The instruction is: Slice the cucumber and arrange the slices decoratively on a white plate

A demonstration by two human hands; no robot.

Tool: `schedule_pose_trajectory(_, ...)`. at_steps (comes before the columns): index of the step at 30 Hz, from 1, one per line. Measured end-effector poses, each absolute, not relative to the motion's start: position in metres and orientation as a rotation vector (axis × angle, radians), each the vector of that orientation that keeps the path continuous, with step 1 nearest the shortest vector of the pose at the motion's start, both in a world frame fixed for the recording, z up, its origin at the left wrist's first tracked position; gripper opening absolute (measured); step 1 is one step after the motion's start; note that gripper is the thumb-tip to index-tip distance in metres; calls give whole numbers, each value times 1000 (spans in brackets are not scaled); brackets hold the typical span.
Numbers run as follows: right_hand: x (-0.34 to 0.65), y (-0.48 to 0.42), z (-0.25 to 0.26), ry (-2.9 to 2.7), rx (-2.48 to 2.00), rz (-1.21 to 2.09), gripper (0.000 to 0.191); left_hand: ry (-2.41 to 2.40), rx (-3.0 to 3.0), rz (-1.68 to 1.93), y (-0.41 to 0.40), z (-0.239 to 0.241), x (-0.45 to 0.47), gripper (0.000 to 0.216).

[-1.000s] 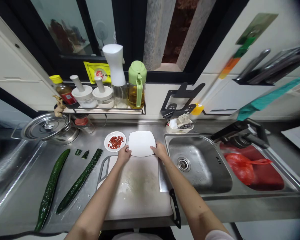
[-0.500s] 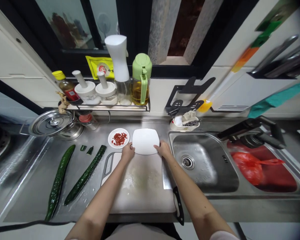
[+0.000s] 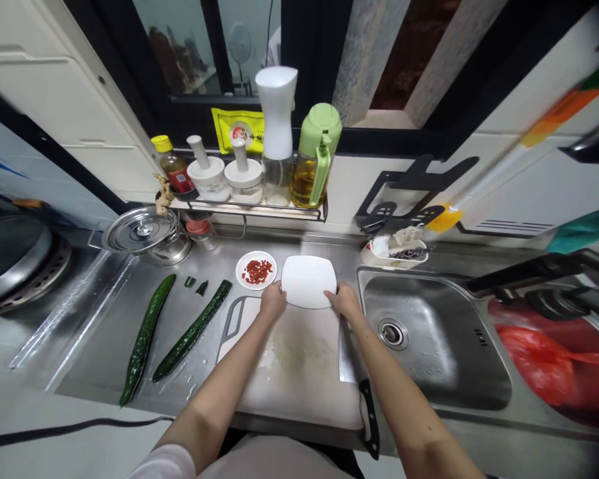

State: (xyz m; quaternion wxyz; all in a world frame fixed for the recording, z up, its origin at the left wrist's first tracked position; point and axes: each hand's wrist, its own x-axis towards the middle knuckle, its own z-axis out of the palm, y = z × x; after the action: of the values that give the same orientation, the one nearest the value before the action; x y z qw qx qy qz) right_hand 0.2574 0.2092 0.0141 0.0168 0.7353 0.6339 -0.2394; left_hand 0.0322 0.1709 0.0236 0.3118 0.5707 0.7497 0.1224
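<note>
White, glossy, rounded-square plate (image 3: 308, 281) sits between the bare left hand (image 3: 273, 303) and the bare right hand (image 3: 348, 301), at the far edge of a whitish, rectangular chopping board (image 3: 299, 362); whether it rests on something or is lifted, I cannot tell. From the left, a round, lidded, silver metal pot (image 3: 142, 229) stands at the back, and in front of it a long, dark green, bumpy cucumber (image 3: 148, 339) lies slantwise. Two small, dark green cut ends (image 3: 202, 288) lie near the tip of a second long, dark green cucumber (image 3: 192, 332). Next comes a small, round, white dish (image 3: 240, 269) holding chopped red pieces (image 3: 258, 271), just beside the left hand, whose curled fingers and thumb pinch the plate's near left corner. At its near right corner the right hand pinches too, thumb laid over the upper face, fingers mostly hidden. Along the board's right edge lies a black-handled steel knife (image 3: 371, 422), then a rectangular steel sink (image 3: 429, 346) and, furthest right, a red plastic bag (image 3: 534, 366)
</note>
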Motion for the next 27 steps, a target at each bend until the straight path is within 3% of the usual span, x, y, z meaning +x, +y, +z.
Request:
schedule_pose_trajectory(15,247,205,36,1894,2286,-727,46,2021,1535,285,171,20,33,24)
schedule_pose_trajectory(21,257,182,54,1876,2417,-739,64,2020,1501,453,147,29,23,32)
schedule_pose_trajectory(27,297,112,50,2047,2489,-801,45,2100,1400,748,93,30,-22,35)
